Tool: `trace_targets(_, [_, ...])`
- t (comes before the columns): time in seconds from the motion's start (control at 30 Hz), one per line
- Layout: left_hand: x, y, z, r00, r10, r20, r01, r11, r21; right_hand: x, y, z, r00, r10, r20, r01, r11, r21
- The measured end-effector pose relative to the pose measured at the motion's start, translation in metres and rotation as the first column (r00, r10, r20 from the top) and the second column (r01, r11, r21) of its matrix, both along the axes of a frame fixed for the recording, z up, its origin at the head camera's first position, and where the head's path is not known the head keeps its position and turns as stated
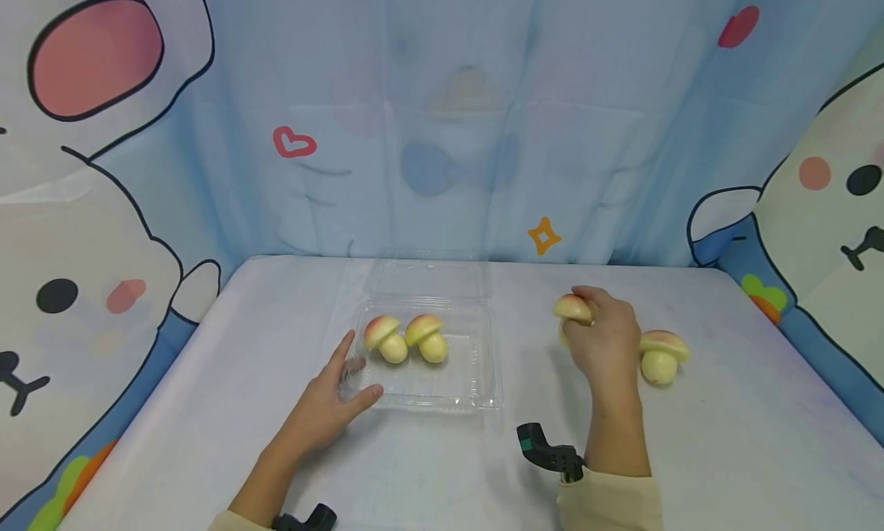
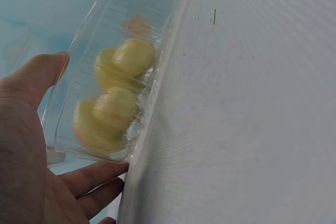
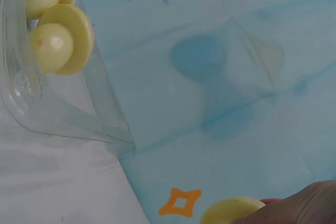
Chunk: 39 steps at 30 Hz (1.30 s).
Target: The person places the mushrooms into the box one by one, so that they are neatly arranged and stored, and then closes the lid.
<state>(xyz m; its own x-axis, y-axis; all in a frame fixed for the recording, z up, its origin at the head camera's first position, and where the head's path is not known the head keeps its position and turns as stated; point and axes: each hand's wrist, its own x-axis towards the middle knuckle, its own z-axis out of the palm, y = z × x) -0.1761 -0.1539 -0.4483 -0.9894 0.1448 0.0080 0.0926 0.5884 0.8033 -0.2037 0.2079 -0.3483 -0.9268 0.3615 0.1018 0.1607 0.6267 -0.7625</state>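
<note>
A clear plastic clamshell box (image 1: 470, 370) lies with its lid raised or folded back, holding a toy mushroom (image 1: 384, 338) and a second mushroom (image 1: 428, 338) side by side at its left. My left hand (image 1: 331, 408) is at the box's left front corner, thumb and fingers spread along its walls. In the left wrist view its fingertips (image 2: 118, 167) are right at the box edge. To the right of the box, my right hand (image 1: 604, 331) grips another yellow mushroom (image 1: 572, 307) with a reddish cap, its stem partly hidden by the hand.
One more mushroom (image 1: 661, 356) stands on the white-covered table (image 1: 725, 423), just right of my right wrist. Behind the table hangs a blue printed curtain (image 1: 442, 132) with cartoon animals. A black wrist mount (image 1: 549, 448) sticks out from the right sleeve.
</note>
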Motion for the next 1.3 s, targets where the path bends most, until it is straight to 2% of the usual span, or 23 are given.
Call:
trace_targets(0.27, [-0.001, 0.0, 0.0, 1.0, 0.003, 0.0, -0.003, 1.0, 0.001, 0.002, -0.01, 0.004, 0.999, 0.024, -0.045, -0.024, 1.0, -0.001])
trace_targets(0.5, [-0.001, 0.001, 0.001, 1.0, 0.0, 0.006, 0.0, 1.0, 0.008, 0.003, -0.02, 0.008, 0.992, 0.076, -0.097, -0.073, 0.997, 0.033])
trace_targets(0.67, [-0.001, 0.0, -0.001, 1.0, -0.002, 0.007, 0.002, 1.0, 0.006, 0.004, -0.029, 0.009, 0.989, 0.099, -0.106, -0.097, 0.995, 0.021])
trace_targets(1.03, [-0.001, 0.0, -0.001, 1.0, -0.002, 0.001, 0.002, 1.0, 0.005, 0.003, -0.05, 0.006, 0.976, 0.151, -0.154, -0.149, 0.989, 0.027])
trace_targets(1.3, [0.0, 0.0, -0.001, 1.0, -0.003, -0.002, 0.003, 1.0, 0.005, 0.003, -0.063, 0.002, 0.973, 0.189, -0.131, -0.183, 0.981, 0.059])
